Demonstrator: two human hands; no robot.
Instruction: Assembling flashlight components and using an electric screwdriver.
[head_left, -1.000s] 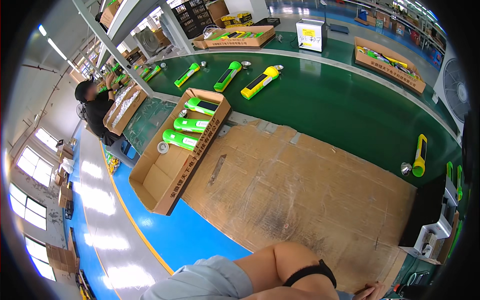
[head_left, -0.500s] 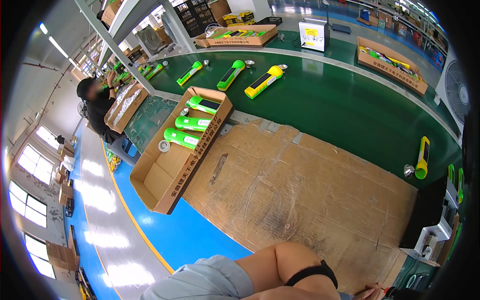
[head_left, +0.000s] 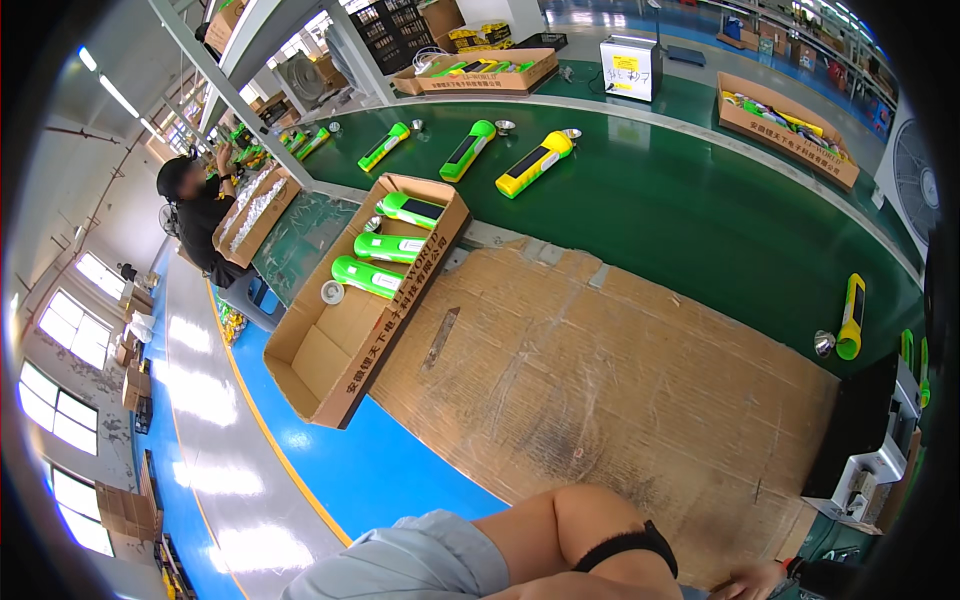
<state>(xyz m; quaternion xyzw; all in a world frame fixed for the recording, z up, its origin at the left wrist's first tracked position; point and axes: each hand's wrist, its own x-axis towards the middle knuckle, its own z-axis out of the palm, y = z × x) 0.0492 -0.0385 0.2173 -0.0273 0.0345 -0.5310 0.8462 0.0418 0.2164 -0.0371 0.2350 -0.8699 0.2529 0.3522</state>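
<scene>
My left arm comes in at the lower edge, with a light blue sleeve and a black band. Its hand is out of the picture. At the lower right edge my right hand (head_left: 752, 580) shows only in part, smeared by motion. Beside it lies a dark thing with a red end (head_left: 815, 573), too cut off to name. Both are close to the near corner of a worn cardboard sheet (head_left: 600, 370) on the bench. To its left, an open cardboard box (head_left: 310, 370) holds several green flashlights (head_left: 368, 275) and a loose silver reflector cup (head_left: 332, 292).
Across the green belt (head_left: 650, 190) lie a yellow flashlight (head_left: 535, 165), green ones (head_left: 467, 150) and reflector cups. One more yellow flashlight (head_left: 851, 315) is at the right, near a black-and-silver machine (head_left: 860, 440). A person (head_left: 195, 215) works at the far left; a fan (head_left: 910, 180) stands right.
The view has shifted very slightly. My right hand has moved a little at the lower edge and is now more blurred. The box and flashlights keep their places.
</scene>
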